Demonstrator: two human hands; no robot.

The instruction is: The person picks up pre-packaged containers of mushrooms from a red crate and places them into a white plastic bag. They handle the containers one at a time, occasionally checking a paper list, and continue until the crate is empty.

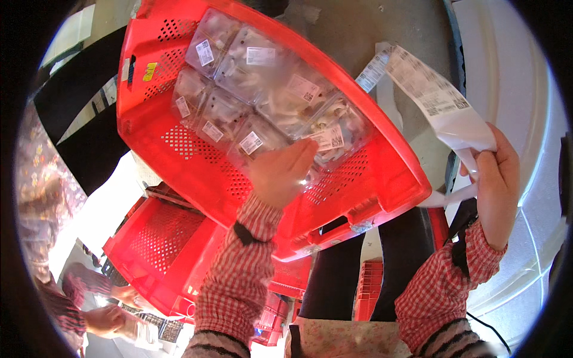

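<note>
My left hand (282, 172) reaches into a red perforated plastic crate (152, 127). Its fingertips meet the edge of a printed label (329, 138) on a clear plastic clamshell box (353, 121); whether they pinch the label or press it is hidden. Several similar clear boxes (233, 105) fill the far side of the crate, pale pieces inside, each seen lid bearing a white label (251, 142). To the right of the crate, my right hand (497, 179) grips a long strip of printed labels (429, 89), which arches up and folds over toward the crate rim.
Another red crate (163, 237) stands below left, with stacked red crates (273, 313) further down. At lower left, a co-worker's hands (105, 317) are near a blurred white sheet with print (147, 333). White foam-like blocks (501, 67) line the right side.
</note>
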